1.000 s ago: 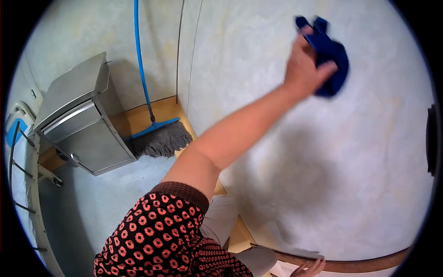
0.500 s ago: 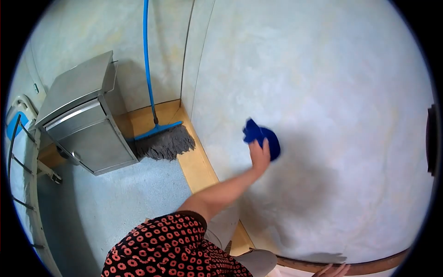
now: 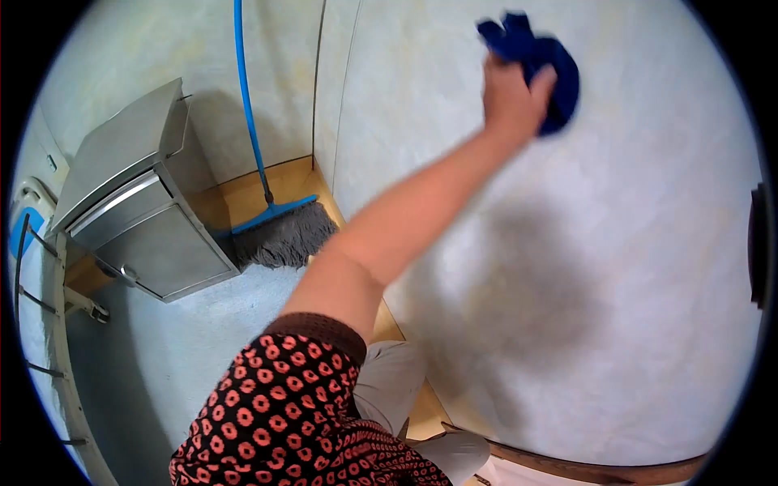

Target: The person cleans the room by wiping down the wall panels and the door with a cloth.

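My left hand (image 3: 512, 99) is stretched up to the pale wall (image 3: 632, 243), its fingers closed on a dark blue cloth (image 3: 559, 81). The bunched cloth spreads out past the thumb on the right, and loose corners stick up above the knuckles. Most of my fingertips are hidden by the hand itself and the fabric. My left arm reaches up from a black sleeve (image 3: 284, 381) with a coral ring pattern. No part of my right hand shows in the view.
At left stands a metal bedside cabinet (image 3: 162, 243). A grey mop (image 3: 288, 235) with a blue handle leans in the corner beside it. A bed rail (image 3: 61, 340) runs along the left edge. Brown trim (image 3: 583, 470) crosses the wall's bottom, and a dark fixture (image 3: 758, 243) sits far right.
My left hand has moved the blue cloth up and to the right across the wall, with the arm stretched further. My right hand, at the bottom edge before, has left the view.
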Action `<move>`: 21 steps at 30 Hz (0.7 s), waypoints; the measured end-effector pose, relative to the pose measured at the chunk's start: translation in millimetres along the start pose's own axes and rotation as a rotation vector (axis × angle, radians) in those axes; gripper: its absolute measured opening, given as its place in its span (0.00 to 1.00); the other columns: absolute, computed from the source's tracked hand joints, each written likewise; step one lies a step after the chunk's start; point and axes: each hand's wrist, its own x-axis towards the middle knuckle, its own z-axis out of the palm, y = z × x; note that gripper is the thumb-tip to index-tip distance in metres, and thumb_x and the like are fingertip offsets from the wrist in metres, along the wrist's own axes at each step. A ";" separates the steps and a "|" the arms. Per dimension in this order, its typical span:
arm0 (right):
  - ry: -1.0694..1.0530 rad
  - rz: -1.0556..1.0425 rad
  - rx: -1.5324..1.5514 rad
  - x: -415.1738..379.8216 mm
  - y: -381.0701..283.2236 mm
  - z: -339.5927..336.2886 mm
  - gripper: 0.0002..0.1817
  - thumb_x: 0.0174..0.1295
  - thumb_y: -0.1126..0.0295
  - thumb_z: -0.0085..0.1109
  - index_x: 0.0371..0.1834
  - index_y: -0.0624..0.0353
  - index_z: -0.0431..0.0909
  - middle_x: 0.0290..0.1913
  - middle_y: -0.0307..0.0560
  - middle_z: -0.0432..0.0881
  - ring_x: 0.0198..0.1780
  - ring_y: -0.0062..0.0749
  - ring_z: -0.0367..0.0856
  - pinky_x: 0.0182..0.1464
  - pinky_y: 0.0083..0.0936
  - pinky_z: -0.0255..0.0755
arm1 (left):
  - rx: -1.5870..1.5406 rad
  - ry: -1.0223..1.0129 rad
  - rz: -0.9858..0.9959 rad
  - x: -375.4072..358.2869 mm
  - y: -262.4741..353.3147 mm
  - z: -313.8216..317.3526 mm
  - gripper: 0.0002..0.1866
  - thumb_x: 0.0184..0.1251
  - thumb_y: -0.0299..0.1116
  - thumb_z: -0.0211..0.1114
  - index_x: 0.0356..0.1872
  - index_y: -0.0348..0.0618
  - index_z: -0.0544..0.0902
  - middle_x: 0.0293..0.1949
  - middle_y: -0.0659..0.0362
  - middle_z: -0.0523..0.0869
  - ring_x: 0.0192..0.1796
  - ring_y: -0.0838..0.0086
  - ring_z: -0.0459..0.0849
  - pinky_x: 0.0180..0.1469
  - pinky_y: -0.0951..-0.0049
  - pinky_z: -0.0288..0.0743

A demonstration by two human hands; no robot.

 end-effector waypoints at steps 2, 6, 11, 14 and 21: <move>0.065 0.096 0.068 -5.0 7.3 15.1 0.27 0.67 0.52 0.37 0.40 0.74 0.66 0.44 0.69 0.72 0.39 0.51 0.72 0.41 0.50 0.65 | 0.022 0.063 0.067 51.2 -27.2 -4.6 0.24 0.57 0.41 0.62 0.53 0.41 0.73 0.48 0.41 0.76 0.54 0.46 0.71 0.56 0.56 0.66; 0.365 0.052 0.074 -7.9 22.7 33.3 0.27 0.67 0.53 0.34 0.39 0.75 0.64 0.42 0.68 0.71 0.38 0.50 0.71 0.42 0.52 0.63 | 0.370 0.080 0.205 131.7 -150.1 -30.6 0.21 0.66 0.42 0.53 0.45 0.30 0.76 0.46 0.37 0.77 0.50 0.46 0.75 0.53 0.59 0.68; 0.237 0.105 0.176 -5.6 -31.1 17.0 0.18 0.64 0.61 0.33 0.28 0.70 0.59 0.31 0.56 0.65 0.31 0.40 0.63 0.37 0.48 0.61 | 0.184 0.106 -0.292 51.4 -229.0 -80.6 0.20 0.67 0.42 0.47 0.58 0.50 0.72 0.57 0.38 0.71 0.60 0.45 0.67 0.62 0.58 0.62; 0.183 0.131 0.151 -12.6 57.9 26.2 0.27 0.62 0.60 0.42 0.53 0.76 0.66 0.58 0.70 0.65 0.62 0.60 0.62 0.64 0.47 0.56 | 0.264 0.160 -0.601 -54.4 -254.3 -100.8 0.24 0.70 0.42 0.44 0.57 0.33 0.70 0.52 0.37 0.74 0.54 0.47 0.73 0.59 0.59 0.65; 0.104 0.150 0.094 -9.9 68.8 28.9 0.31 0.63 0.53 0.35 0.50 0.78 0.64 0.51 0.69 0.67 0.51 0.56 0.66 0.57 0.46 0.59 | 0.340 0.314 -0.893 -279.7 -225.4 -68.9 0.22 0.72 0.37 0.43 0.57 0.28 0.67 0.55 0.35 0.70 0.56 0.46 0.70 0.61 0.60 0.62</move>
